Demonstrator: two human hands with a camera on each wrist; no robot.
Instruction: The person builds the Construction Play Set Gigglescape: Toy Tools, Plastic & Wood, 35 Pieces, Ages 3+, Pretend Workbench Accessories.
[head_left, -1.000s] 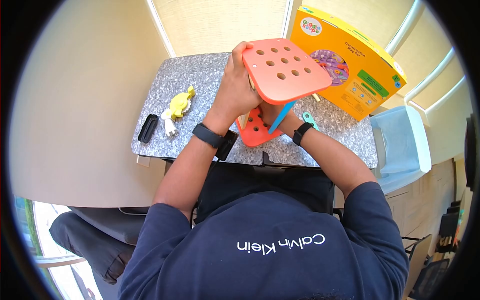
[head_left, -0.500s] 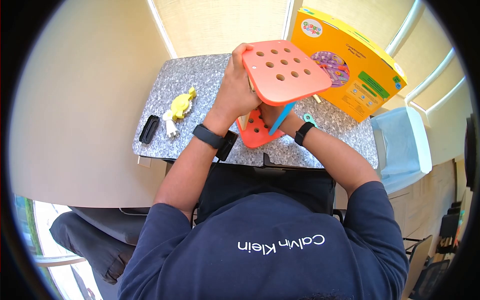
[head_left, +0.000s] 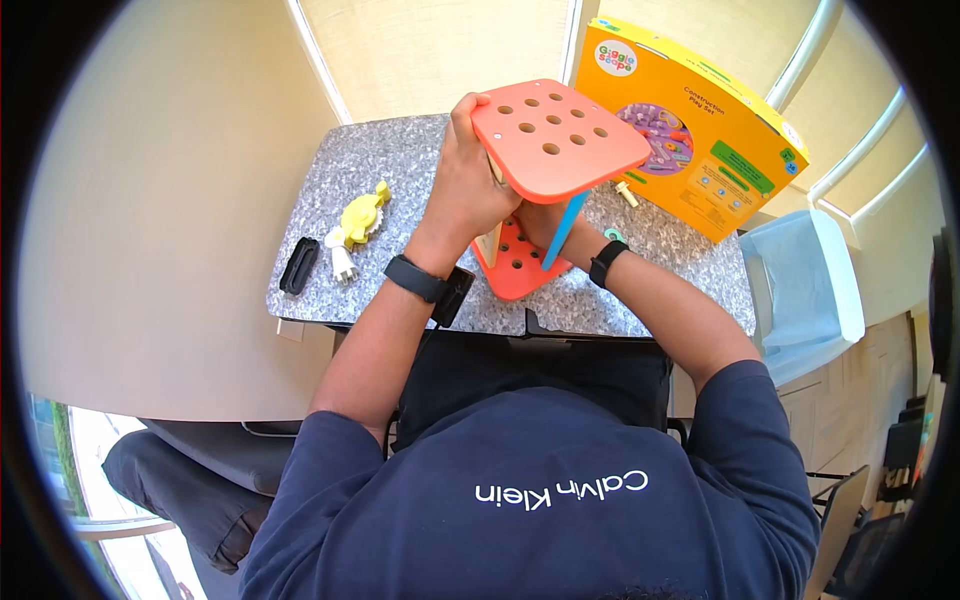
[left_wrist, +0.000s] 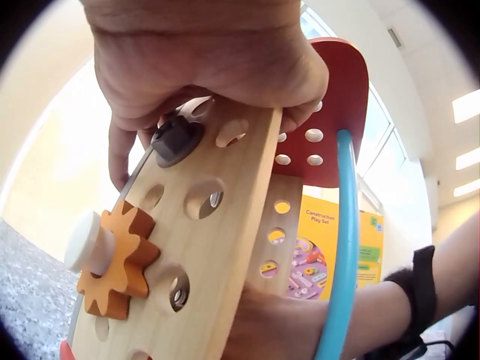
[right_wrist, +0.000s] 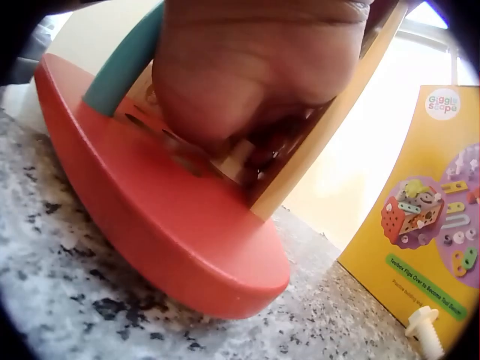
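A toy toolbox stands on end, with one red perforated panel (head_left: 565, 145) up and the other red panel (right_wrist: 172, 217) tilted on the table. Wooden side boards (left_wrist: 225, 187) and a blue rod (head_left: 565, 230) join them. My left hand (head_left: 465, 185) grips the upper end, fingers over a wooden board beside a dark grey nut (left_wrist: 176, 141). Lower on that board sit an orange gear (left_wrist: 131, 262) and a white bolt (left_wrist: 84, 241). Between the boards is my right hand (right_wrist: 259, 67), its fingers against a board's inner side and mostly hidden; I cannot tell what they hold.
A yellow play set box (head_left: 700, 130) stands at the back right, a cream bolt (head_left: 626, 194) before it. Left on the speckled table (head_left: 380, 150) lie yellow pieces (head_left: 362, 215), a white piece (head_left: 343, 262) and a black tray (head_left: 299, 265). A teal piece (head_left: 613, 236) is near the right wrist.
The toolbox's upper panel has shifted slightly left with my left hand, and more of the cream bolt shows behind it. Both hands keep their places on the toolbox.
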